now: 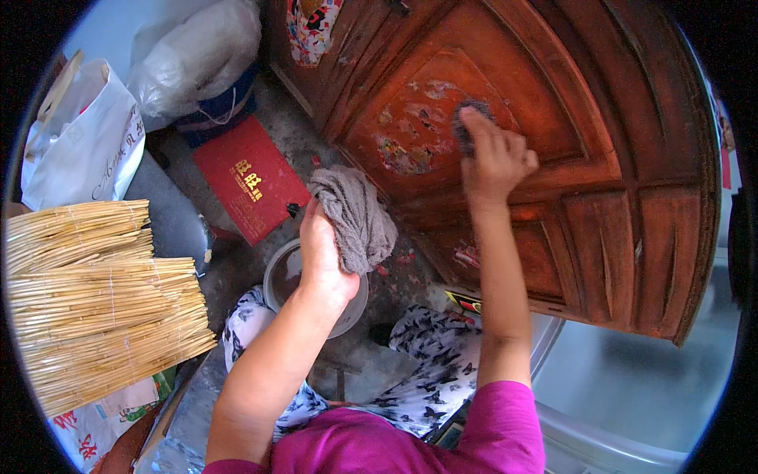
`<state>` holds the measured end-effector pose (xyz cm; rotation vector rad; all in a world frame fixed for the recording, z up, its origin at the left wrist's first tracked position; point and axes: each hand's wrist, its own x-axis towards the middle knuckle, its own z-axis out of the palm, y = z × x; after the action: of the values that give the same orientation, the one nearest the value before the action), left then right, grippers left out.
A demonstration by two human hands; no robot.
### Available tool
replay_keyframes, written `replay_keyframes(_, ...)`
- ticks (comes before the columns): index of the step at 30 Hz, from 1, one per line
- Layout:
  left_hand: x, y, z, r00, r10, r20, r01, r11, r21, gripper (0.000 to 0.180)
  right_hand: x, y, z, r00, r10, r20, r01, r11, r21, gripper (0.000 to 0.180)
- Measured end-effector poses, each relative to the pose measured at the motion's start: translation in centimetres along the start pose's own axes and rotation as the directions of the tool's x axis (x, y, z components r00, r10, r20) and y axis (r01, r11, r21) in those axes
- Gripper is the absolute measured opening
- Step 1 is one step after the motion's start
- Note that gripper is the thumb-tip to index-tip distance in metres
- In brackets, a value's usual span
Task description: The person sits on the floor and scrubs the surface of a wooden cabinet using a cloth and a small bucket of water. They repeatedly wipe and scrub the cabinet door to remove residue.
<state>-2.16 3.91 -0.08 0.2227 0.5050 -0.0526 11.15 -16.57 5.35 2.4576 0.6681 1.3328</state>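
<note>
A reddish-brown wooden door [474,71] with raised panels fills the upper right. Torn, whitish paper remnants [407,154] cling to its middle panel. My right hand [499,162] presses a dark grey scouring pad [464,130] against that panel, just right of the remnants; the pad's exact kind is unclear. In my left hand [320,251] is a bunched grey-brown cloth [362,217], held in the air over a round basin [278,272]. My hand and the cloth hide much of the basin.
Bundles of thin yellow sticks [110,300] lie at the left, near a white bag [87,150]. A red printed sheet [245,178] lies on the floor beside a blue bucket [229,103] with clear plastic over it. A large grey tub [632,395] stands lower right.
</note>
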Motion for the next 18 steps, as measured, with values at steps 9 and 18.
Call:
replay_keyframes(9, -0.1, 0.3, -0.8, 0.999, 0.004, -0.039, -0.003, 1.000, 0.023, 0.034, -1.4, -1.1, -2.6, 0.986, 0.055, 0.159, -0.064, 0.997, 0.052, 0.052)
replay_keyframes(18, 0.3, -0.7, -0.3, 1.000, -0.011, 0.019, 0.010, 0.999, 0.049, 0.035, 3.6, -2.4, 2.3, 0.994, -0.108, 0.019, 0.106, 0.992, 0.069, 0.029)
